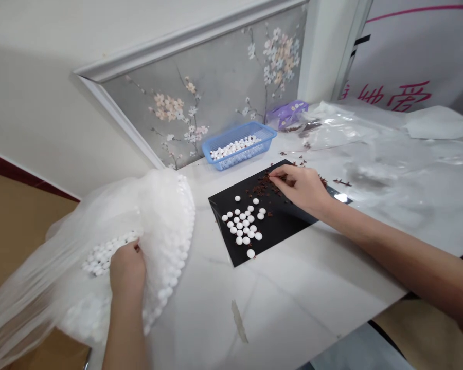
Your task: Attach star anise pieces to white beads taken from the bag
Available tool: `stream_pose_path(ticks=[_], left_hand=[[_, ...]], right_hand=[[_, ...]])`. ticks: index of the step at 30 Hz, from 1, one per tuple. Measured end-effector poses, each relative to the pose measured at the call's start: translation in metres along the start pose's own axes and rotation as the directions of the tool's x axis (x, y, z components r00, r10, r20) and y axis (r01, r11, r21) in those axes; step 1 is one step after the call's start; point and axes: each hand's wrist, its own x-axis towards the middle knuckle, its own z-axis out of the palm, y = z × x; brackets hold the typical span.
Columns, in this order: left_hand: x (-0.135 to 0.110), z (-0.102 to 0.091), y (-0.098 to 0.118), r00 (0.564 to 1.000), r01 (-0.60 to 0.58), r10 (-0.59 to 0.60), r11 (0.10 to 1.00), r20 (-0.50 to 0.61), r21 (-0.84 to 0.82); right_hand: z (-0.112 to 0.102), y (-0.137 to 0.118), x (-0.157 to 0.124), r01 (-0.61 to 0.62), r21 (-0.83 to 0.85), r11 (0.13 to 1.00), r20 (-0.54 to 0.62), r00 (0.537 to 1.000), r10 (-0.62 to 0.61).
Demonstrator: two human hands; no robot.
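My right hand is over the far part of a black sheet, thumb and fingertips pinched at a scatter of small brown bits. Whatever lies between the fingertips is too small to make out. Nearer on the same sheet, several white round pieces lie in a loose group. To the left, my left hand reaches into a thin white plastic bag. Its fingers are curled closed beside a heap of white round pieces, and their tips are mostly hidden.
A blue plastic basket of white round pieces stands against the wall behind the sheet. Right of it are a purple packet and crumpled clear plastic. The white table's front edge runs across the lower right.
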Motion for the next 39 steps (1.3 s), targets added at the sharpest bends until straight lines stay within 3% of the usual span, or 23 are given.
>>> stream_pose_path(ticks=[4,8,11,13,15,18,20,21,23,24,26,29,39], left_hand=[[-0.001,-0.004,0.000,0.998,0.050,-0.050,0.999,0.026,0.001],[-0.003,-0.005,0.001,0.984,0.175,-0.176,0.984,0.024,0.034],[-0.006,-0.008,0.004,0.975,0.159,-0.163,0.987,-0.152,-0.035],[-0.009,-0.015,0.010,0.934,0.093,-0.121,0.991,-0.336,-0.097],[-0.014,-0.025,0.022,0.859,-0.014,-0.078,0.985,-0.507,-0.175],[-0.028,-0.034,0.054,0.748,-0.250,-0.052,0.902,-0.662,-0.352],[-0.045,-0.032,0.083,0.777,-0.352,-0.078,0.769,-0.624,-0.533],[-0.055,-0.029,0.098,0.835,-0.359,-0.106,0.639,-0.540,-0.681],[-0.078,-0.018,0.124,0.973,-0.201,-0.036,0.370,-0.230,-0.907],[-0.089,-0.012,0.135,0.996,-0.086,0.045,0.269,-0.077,-0.959],[-0.108,-0.001,0.149,0.979,0.058,0.183,0.180,0.091,-0.982],[-0.122,0.007,0.157,0.941,0.135,0.287,0.165,0.178,-0.977],[-0.113,0.012,0.157,0.874,0.413,0.303,-0.051,0.380,-0.909]], right_hand=[[-0.001,-0.002,0.000,0.037,-0.020,0.999,0.006,0.999,-0.036],[-0.001,-0.003,-0.002,0.044,-0.034,0.998,0.019,0.999,-0.043],[-0.001,-0.003,-0.001,0.035,-0.048,0.998,0.020,0.999,-0.034],[-0.001,-0.003,-0.001,0.037,-0.053,0.998,0.014,0.999,-0.036],[-0.002,-0.005,0.000,0.060,-0.049,0.997,0.004,0.998,-0.060],[-0.003,-0.008,-0.002,0.118,-0.027,0.993,-0.028,0.993,-0.118],[-0.002,-0.010,-0.005,0.143,0.001,0.990,-0.081,0.987,-0.142],[-0.001,-0.011,-0.007,0.151,0.017,0.988,-0.109,0.983,-0.148],[0.002,-0.013,-0.011,0.179,0.060,0.982,-0.140,0.976,-0.169],[0.004,-0.014,-0.013,0.201,0.085,0.976,-0.137,0.972,-0.189],[0.007,-0.016,-0.017,0.263,0.138,0.955,-0.104,0.963,-0.250],[0.011,-0.020,-0.023,0.324,0.223,0.919,-0.060,0.946,-0.319],[0.025,-0.038,-0.047,0.239,0.487,0.840,0.064,0.950,-0.307]])
